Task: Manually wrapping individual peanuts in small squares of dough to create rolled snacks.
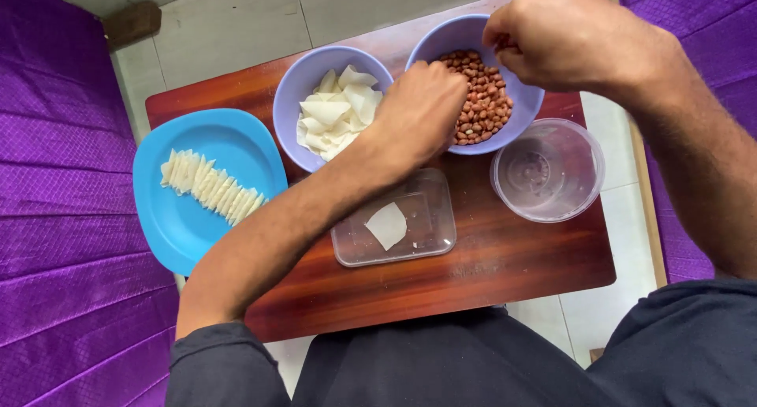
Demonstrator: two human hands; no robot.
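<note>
Both hands are in the peanut bowl (482,107), one of two lilac bowls. The left hand (418,111) curls closed among the nuts; the right hand (564,36) pinches some above them. Left of it stands the wrapper bowl (303,80), then one blue plate (185,233). Nearer me sit one rectangular tub (430,241) and one round tub (583,182).

Blue plate (177,218) of folded wrappers (209,188), round clear tub (550,170)

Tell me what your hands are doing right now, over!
Left hand reaching into the bowl of peanuts. Right hand pinching above its far rim, grip contents hidden. Nothing blocking; bowl of white wrappers sits beside.
</note>
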